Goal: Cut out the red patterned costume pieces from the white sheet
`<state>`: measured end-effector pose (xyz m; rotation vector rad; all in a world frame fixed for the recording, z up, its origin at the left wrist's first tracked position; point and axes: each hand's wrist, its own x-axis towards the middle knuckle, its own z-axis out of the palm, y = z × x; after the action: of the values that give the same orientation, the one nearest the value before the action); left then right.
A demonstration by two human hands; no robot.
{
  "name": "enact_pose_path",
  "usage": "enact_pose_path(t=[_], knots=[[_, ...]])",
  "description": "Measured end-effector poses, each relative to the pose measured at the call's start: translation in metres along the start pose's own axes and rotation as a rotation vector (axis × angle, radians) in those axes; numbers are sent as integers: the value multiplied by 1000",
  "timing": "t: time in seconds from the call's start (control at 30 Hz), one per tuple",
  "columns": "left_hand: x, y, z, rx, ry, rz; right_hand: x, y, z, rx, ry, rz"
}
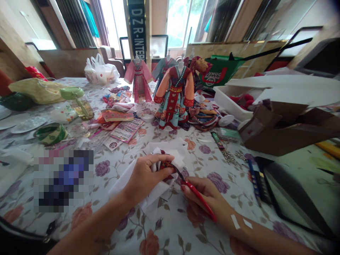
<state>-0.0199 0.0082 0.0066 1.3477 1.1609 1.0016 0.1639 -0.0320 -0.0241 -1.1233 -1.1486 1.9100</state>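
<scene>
In the middle of the table, my left hand (148, 170) is closed on a small piece of dark red patterned fabric (166, 165) with white cloth around it. My fingers hide part of that piece. My right hand (202, 196) grips red-handled scissors (199, 198), whose dark tips touch or nearly touch the fabric's right edge. Whether the blades are apart is too small to tell. White cloth or paper (151, 198) lies under both the fabric and my left hand. Beyond my hands stands a miniature orange, red and blue robe (174, 95) on a small stand.
A pink robe (138, 79) stands behind, near fabric scraps (118, 106). At left lie green tape (50, 134) and a lidded jar (81, 104). At right are a cardboard box (281, 131), pens (255, 182) and a dark-framed glossy panel (294, 198). Flowered cloth (103, 187) covers the table.
</scene>
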Motion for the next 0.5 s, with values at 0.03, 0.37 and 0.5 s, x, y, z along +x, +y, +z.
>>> enact_pose_path(t=[0.03, 0.37, 0.5], knots=[[0, 0, 0, -11, 0, -5, 0, 0, 0, 1, 7, 0], [-1, -1, -2, -160, -60, -96, 0, -1, 0, 28, -19, 7], [0, -1, -2, -136, -61, -82, 1, -1, 0, 2, -27, 3]])
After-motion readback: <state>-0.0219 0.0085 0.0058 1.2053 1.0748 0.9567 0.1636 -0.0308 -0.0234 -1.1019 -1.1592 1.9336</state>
